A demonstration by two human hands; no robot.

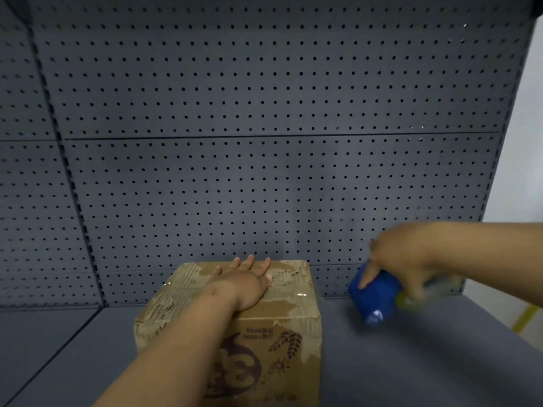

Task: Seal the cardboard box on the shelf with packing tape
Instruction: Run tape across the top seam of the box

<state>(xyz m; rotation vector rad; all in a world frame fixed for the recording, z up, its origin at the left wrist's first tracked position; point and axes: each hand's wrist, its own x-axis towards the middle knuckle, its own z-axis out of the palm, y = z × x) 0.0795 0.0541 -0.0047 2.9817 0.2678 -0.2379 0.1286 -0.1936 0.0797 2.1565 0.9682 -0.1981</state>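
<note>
A worn brown cardboard box (289, 327) with dark printed drawings stands on the grey shelf (411, 362), low in the middle of the view. Its top flaps lie closed and shiny clear tape shows on its top. My left hand (245, 282) lies flat on the box's top, palm down, fingers spread. To the right of the box, my right hand (399, 261) grips a blue tape dispenser (374, 295) just above the shelf; both are blurred. A thin clear strip seems to run from the box's right edge toward the dispenser.
A dark grey perforated back panel (264, 171) rises behind the shelf. A vertical slotted post (73, 183) divides it on the left. A pale wall (523, 142) and a floor with a yellow line (526, 317) lie beyond the shelf's right end.
</note>
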